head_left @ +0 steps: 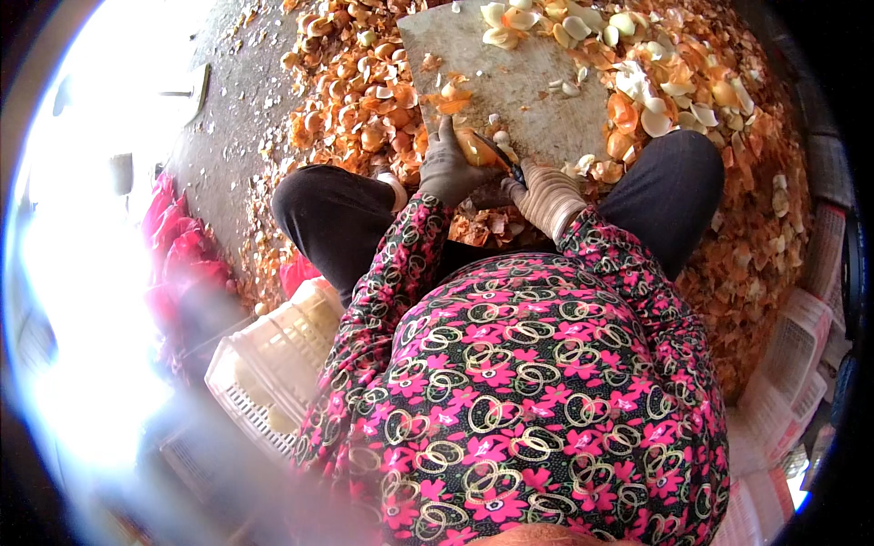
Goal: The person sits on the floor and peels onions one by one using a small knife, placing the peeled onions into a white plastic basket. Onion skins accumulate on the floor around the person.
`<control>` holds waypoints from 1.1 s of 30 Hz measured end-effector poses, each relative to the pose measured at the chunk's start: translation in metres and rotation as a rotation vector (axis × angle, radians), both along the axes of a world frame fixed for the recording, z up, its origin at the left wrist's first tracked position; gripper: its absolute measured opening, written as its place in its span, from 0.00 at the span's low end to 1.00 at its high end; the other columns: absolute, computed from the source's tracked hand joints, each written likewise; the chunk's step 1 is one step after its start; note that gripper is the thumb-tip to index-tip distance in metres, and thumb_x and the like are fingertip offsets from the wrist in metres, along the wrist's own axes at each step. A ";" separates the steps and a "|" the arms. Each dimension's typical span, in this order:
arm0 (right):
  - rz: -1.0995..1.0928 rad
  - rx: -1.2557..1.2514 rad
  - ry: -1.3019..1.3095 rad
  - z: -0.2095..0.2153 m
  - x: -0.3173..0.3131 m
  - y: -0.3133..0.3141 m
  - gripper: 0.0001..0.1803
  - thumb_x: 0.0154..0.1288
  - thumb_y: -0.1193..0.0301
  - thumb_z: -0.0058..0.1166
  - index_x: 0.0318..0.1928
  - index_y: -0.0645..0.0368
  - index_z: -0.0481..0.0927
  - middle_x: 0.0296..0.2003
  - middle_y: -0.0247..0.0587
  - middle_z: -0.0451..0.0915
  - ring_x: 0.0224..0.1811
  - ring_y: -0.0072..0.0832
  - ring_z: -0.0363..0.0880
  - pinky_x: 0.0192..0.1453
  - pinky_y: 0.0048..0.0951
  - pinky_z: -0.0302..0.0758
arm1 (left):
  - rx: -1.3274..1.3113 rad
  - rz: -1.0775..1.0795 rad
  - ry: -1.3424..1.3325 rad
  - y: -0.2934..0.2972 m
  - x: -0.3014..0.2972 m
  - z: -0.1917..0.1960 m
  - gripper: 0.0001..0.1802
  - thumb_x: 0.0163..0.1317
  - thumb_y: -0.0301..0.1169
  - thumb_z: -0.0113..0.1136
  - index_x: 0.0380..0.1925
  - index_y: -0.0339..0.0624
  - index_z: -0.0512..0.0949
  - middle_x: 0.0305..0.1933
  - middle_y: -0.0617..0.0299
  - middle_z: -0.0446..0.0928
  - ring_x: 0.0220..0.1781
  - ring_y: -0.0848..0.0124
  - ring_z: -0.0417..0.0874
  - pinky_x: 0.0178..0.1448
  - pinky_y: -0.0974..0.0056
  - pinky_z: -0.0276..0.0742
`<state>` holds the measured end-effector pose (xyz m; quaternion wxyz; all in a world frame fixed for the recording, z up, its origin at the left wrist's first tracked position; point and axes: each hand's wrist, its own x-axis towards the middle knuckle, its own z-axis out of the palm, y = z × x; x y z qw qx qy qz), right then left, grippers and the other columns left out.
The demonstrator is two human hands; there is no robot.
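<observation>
One onion [473, 147] within the left grip [448, 173]; one knife [515, 170] within the right grip [550, 198]

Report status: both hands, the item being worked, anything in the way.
Left hand gloved, holding onion. Right hand gloved, gripping knife, blade at onion. Peels heaped on both sides of board.

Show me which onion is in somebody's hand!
The yellowish-brown onion in the person's left hand, close by the dark tool in the right hand. No hand holds the other onions, like those heaped left of the grey board.
</observation>
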<state>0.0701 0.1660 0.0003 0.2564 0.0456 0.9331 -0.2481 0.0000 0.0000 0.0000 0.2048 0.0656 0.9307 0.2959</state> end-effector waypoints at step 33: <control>1.255 0.806 0.366 -0.067 -0.062 -0.001 0.14 0.61 0.70 0.52 0.41 0.67 0.83 0.29 0.52 0.83 0.29 0.38 0.81 0.39 0.34 0.78 | -0.129 -0.074 0.129 -0.002 -0.021 -0.026 0.43 0.35 0.52 0.75 0.47 0.36 0.70 0.48 0.42 0.72 0.51 0.49 0.77 0.52 0.52 0.75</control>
